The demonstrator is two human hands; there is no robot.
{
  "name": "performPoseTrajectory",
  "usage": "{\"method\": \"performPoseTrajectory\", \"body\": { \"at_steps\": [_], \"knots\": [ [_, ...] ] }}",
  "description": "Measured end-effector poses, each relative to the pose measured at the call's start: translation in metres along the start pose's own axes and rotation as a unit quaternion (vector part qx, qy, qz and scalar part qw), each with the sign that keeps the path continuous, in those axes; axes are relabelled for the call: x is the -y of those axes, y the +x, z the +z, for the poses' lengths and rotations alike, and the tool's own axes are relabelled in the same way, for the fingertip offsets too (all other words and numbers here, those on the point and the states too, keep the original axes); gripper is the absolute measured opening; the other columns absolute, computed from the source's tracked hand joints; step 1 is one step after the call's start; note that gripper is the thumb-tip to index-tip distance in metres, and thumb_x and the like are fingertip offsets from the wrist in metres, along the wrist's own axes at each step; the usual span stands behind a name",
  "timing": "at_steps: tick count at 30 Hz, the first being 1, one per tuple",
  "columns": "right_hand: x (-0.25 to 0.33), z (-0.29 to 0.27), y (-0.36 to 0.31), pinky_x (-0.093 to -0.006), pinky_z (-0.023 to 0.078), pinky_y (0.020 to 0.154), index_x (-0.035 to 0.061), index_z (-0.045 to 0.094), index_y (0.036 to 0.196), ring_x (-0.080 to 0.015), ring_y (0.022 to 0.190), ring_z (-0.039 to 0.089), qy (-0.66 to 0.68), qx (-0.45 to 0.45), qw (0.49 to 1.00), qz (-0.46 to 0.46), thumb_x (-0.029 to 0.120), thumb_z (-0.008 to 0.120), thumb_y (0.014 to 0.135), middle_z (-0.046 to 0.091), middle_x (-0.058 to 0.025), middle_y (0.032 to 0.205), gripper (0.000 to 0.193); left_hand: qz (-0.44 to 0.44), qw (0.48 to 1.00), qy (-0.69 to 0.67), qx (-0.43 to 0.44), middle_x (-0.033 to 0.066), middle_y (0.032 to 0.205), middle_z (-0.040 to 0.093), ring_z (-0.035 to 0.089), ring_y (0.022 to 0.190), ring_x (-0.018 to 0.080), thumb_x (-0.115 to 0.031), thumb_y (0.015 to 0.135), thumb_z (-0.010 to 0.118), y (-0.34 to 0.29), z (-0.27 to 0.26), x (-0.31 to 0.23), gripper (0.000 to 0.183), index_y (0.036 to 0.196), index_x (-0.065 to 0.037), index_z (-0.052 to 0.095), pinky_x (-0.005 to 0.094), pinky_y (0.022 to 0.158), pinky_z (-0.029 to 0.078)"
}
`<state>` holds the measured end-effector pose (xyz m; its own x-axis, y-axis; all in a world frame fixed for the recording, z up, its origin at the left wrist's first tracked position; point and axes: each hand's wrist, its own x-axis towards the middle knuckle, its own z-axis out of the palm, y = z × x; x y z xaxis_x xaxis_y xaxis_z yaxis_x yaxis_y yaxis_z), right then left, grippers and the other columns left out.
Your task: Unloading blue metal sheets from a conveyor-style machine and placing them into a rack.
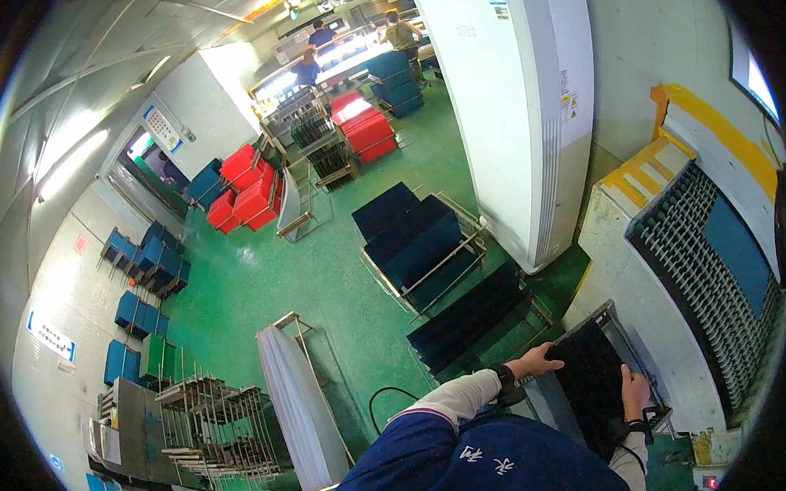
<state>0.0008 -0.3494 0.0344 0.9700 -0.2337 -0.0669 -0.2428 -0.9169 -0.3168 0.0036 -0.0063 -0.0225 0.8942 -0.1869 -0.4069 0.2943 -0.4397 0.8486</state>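
Your matte black, flat-looking piece [588, 377], its long axis running outward from your body, lies in a metal rack [554, 404] between your left hand [533, 363] and right hand [634, 393], whether pinched I cannot tell, beside a glossy green floor [239, 290] and pale walls [69, 257].

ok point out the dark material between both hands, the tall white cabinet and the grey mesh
Dark material [591, 379], head view: its visible face
Tall white cabinet [506, 125], head view: its wide face
Grey mesh [702, 276], head view: its middle
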Motion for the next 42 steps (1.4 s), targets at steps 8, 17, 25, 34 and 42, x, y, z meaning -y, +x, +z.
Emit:
{"method": "performPoseTrajectory", "body": {
  "at_steps": [8, 17, 25, 34, 42],
  "knots": [
    [0.006, -0.008, -0.001, -0.0506, 0.049, 0.08, 0.0013, 0.073, 0.092, -0.0412, 0.091, 0.066, -0.013, 0.029, 0.999, 0.006, 0.065, 0.05, 0.093, 0.07, -0.023, 0.094, 0.067, -0.008, 1.0, -0.015, 0.008, 0.0125, 0.091, 0.066, 0.062, 0.069, 0.0201, -0.053, 0.081, 0.076, -0.005, 0.0, -0.002, 0.093, 0.148, -0.003, 0.036, 0.034, 0.057, 0.05],
    [-0.002, 0.0, -0.002, -0.0497, 0.049, 0.077, -0.0007, 0.072, 0.086, -0.0412, 0.088, 0.066, -0.001, 0.001, 1.0, 0.003, 0.064, 0.051, 0.092, 0.069, -0.0232, 0.089, 0.069, -0.028, 0.998, -0.047, 0.035, 0.0124, 0.09, 0.066, 0.063, 0.069, 0.0203, -0.054, 0.079, 0.076, -0.025, -0.008, -0.026, 0.094, 0.147, -0.003, 0.037, 0.0333, 0.058, 0.051],
    [0.008, -0.005, -0.006, -0.0503, 0.049, 0.078, -0.001, 0.073, 0.089, -0.0423, 0.09, 0.066, -0.003, 0.018, 1.0, 0.004, 0.064, 0.05, 0.092, 0.07, -0.0244, 0.091, 0.069, -0.031, 0.999, -0.012, 0.013, 0.0166, 0.11, 0.067, 0.067, 0.091, 0.0242, -0.053, 0.08, 0.076, -0.03, -0.012, -0.021, 0.09, 0.146, -0.003, 0.039, 0.0362, 0.076, 0.054],
    [0.022, -0.03, -0.006, -0.0498, 0.051, 0.078, 0.0018, 0.073, 0.086, -0.0424, 0.091, 0.067, 0.038, 0.077, 0.996, 0.006, 0.073, 0.049, 0.086, 0.07, -0.0239, 0.092, 0.075, 0.016, 0.996, -0.086, 0.013, 0.017, 0.129, 0.063, 0.059, 0.121, 0.0263, -0.043, 0.081, 0.079, -0.02, -0.011, -0.018, 0.078, 0.136, 0.003, 0.05, 0.0358, 0.103, 0.045],
    [0.006, -0.028, -0.006, -0.0488, 0.052, 0.078, 0.0057, 0.073, 0.084, -0.0405, 0.09, 0.068, 0.054, 0.104, 0.993, 0.019, 0.078, 0.049, 0.083, 0.071, -0.0186, 0.089, 0.076, -0.047, 0.994, -0.089, 0.047, 0.0088, 0.119, 0.066, 0.065, 0.086, 0.0126, -0.04, 0.081, 0.08, -0.003, -0.01, -0.003, 0.084, 0.143, -0.002, 0.04, 0.0305, 0.064, 0.054]
  ]
}}
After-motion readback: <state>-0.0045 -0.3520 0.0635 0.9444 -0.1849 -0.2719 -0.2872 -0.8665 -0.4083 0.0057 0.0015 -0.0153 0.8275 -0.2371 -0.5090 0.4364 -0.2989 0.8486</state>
